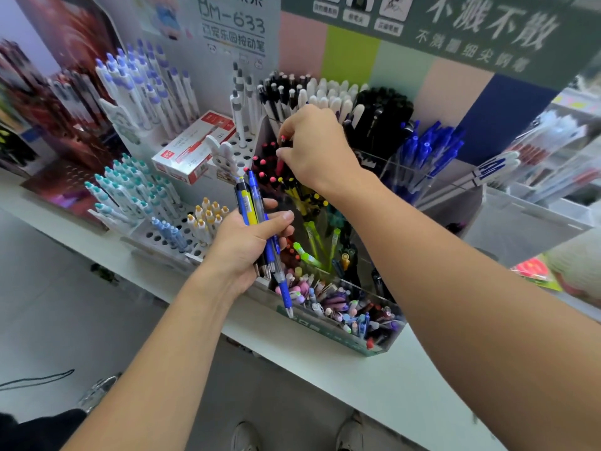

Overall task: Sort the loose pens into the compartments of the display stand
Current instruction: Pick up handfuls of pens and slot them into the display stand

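My left hand [247, 242] grips a bundle of loose pens [257, 219], blue and yellow ones, their tips pointing down over the front tray. My right hand [312, 148] reaches further back and pinches a black pen with a pink-red cap [282, 151] over the compartment of red-capped pens [265, 169]. The tiered clear display stand [395, 312] holds yellow pens [304, 198], green pens [317, 242] and a front tray of mixed pastel pens [341, 307]. Behind them stand black, white and blue pens.
A white peg stand [156, 237] at the left holds teal, blue and yellow pens. A red-and-white box [192, 148] lies behind it. Blue pens [429, 157] fill a clear cup at the right. The white shelf edge [325, 362] runs diagonally in front of me.
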